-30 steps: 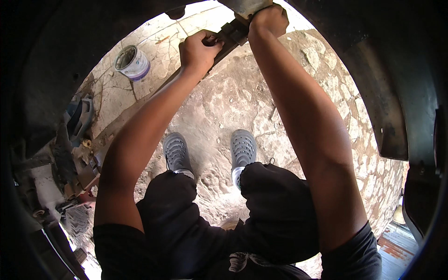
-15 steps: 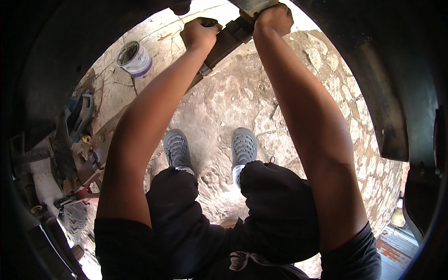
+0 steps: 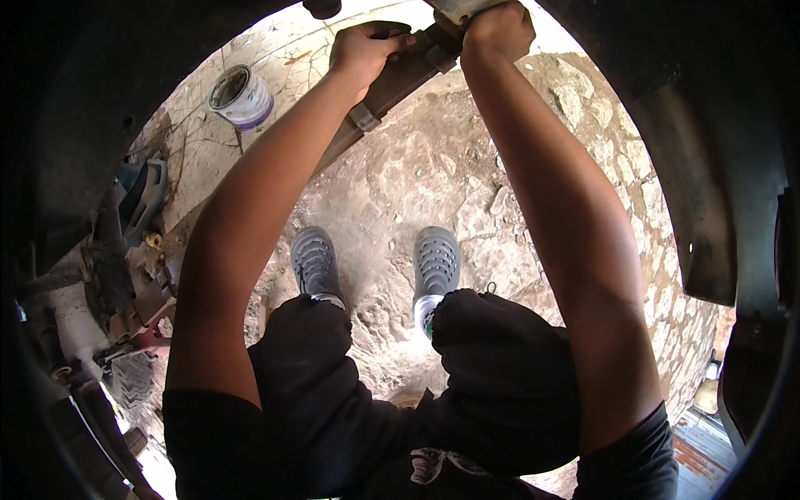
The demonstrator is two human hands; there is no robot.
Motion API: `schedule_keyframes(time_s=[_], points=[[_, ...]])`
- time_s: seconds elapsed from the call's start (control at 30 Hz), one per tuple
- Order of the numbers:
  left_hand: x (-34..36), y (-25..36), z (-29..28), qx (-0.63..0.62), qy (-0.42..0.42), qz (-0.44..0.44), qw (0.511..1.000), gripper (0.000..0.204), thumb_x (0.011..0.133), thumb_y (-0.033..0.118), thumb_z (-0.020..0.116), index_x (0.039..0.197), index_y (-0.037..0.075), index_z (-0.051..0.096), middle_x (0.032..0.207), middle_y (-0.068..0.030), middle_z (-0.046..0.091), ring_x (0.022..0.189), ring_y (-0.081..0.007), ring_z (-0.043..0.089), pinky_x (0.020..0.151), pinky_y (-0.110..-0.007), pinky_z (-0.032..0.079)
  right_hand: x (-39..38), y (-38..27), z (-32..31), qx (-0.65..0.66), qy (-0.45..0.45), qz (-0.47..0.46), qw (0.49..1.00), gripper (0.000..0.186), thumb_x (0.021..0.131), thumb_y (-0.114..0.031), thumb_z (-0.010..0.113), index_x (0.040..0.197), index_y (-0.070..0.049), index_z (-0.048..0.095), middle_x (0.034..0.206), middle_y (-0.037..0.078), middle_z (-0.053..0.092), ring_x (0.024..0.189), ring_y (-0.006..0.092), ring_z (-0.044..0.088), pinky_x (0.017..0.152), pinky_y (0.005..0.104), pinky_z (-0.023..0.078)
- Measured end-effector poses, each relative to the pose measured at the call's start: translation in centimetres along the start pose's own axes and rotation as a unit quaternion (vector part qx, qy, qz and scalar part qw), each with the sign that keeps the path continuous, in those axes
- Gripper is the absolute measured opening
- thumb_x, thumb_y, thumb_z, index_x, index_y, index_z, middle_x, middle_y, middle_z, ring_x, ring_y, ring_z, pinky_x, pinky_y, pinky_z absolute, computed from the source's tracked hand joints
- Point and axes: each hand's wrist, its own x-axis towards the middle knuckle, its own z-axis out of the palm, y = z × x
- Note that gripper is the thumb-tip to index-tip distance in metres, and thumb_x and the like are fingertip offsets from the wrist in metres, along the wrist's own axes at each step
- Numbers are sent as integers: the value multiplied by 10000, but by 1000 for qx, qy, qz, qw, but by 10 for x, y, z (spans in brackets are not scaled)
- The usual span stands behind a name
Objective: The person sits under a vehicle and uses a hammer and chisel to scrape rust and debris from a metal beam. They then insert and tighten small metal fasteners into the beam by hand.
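Both my arms reach up to the top of the view. A long dark bar (image 3: 393,90) with strap-like bands runs slantwise from lower left to upper right. Beside its upper part is my left hand (image 3: 360,58), fingers curled round a dark piece I cannot make out, the thumb pointing toward the bar. My right hand (image 3: 502,33) is closed in a fist at the bar's upper end, against a light metal piece (image 3: 457,10). Whatever lies in its fingers is hidden.
Dark curved panels (image 3: 708,167) surround the view. A used paint can (image 3: 250,108) stands at the left on cracked paving. Assorted parts (image 3: 125,308) lie piled at far left. My grey clogs (image 3: 437,260) rest on rough stony ground (image 3: 375,200).
My left hand has shifted slightly right and up, and its thumb now stretches toward the bar. My right hand, still closed, appears slightly farther right and higher.
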Motion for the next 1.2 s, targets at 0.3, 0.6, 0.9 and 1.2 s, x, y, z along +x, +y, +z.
schedule_keyframes(time_s=[0.3,0.6,0.9,1.2], points=[[16,14,16,30,31,-70,997,330,868,210,886,1117,9,805,1033,-88,789,906,-178,721,795,-324,585,2,-1,-3,24,-4,45,999,440,960,-287,462,1122,-32,783,1155,261,756,1072,453,705,965,504,541],[9,10,12,68,75,-56,993,429,774,241,957,1092,-7,811,1053,-105,801,914,-194,737,829,-333,566,-1,-9,-2,30,20,62,997,458,949,-279,461,1110,7,780,1150,263,759,1042,436,730,950,509,572],[-4,17,23,129,105,-62,984,376,809,234,926,1084,10,805,1098,-155,792,973,-245,752,883,-366,594,-13,-23,-15,53,-19,61,997,452,964,-279,460,1127,2,775,1165,247,758,1052,424,727,945,496,573],[-3,30,44,88,164,-111,976,336,830,224,910,1082,28,805,1045,-109,802,948,-219,745,860,-358,589,-3,-6,-5,94,22,10,995,428,948,-263,462,1216,-54,722,1228,239,733,1123,439,681,1031,520,487]])
